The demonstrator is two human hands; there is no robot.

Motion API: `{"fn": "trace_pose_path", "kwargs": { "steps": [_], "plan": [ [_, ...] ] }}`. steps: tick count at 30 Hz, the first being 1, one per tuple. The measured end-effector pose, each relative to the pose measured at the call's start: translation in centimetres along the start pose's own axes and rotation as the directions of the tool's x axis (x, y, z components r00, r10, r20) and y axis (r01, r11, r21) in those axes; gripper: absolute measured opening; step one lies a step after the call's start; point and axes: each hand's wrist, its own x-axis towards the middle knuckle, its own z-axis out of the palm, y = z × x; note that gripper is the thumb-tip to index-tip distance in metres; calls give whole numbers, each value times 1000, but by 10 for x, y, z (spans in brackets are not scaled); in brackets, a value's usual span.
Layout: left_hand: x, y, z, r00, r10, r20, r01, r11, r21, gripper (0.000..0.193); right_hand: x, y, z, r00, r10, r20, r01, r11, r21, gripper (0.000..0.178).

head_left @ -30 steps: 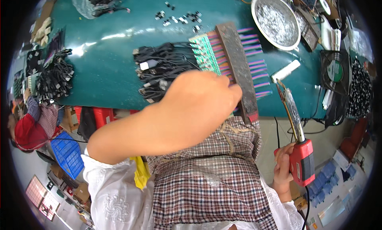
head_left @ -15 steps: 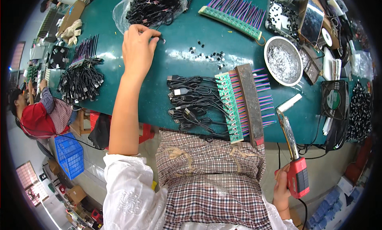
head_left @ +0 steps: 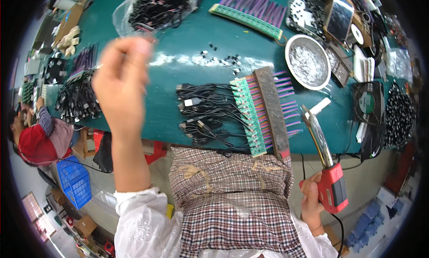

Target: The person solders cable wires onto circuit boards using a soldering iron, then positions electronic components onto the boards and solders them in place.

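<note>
My right hand (head_left: pixel 311 202) grips a red and black soldering gun (head_left: pixel 334 186) by its handle, its long metal tip angled up toward the table's near edge. My left hand (head_left: pixel 120 77) is raised over the table's left side, just short of a clear plastic bag (head_left: pixel 119 18) of black cables (head_left: pixel 158 10). Motion smears its fingers, so I cannot see whether they hold anything. Before me lies a green circuit board strip (head_left: pixel 249 119) with black USB cables (head_left: pixel 205 104) running off its left side and purple-blue wires off its right. A dark, worn bar (head_left: pixel 271 110) lies across those wires.
Small black parts (head_left: pixel 228 60) lie scattered mid-table. Another wired board strip (head_left: pixel 246 20) is at the back, beside a white-rimmed bowl (head_left: pixel 308 61) of silvery bits. A cable pile (head_left: pixel 78 97) and a co-worker in red (head_left: pixel 38 139) are on the left; a fan (head_left: pixel 368 103) stands right.
My left hand has drawn back from beside the cable bag, moving left and nearer to me. The right hand still holds the soldering gun. The whole view has shifted slightly.
</note>
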Motion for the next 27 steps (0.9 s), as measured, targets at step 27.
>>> {"fn": "trace_pose_path", "kwargs": {
  "steps": [27],
  "plan": [
    [-148,43,78,771,72,633,-17,996,-93,12,49,-34,63,998,18,53,-43,843,537,37]
  ]
}}
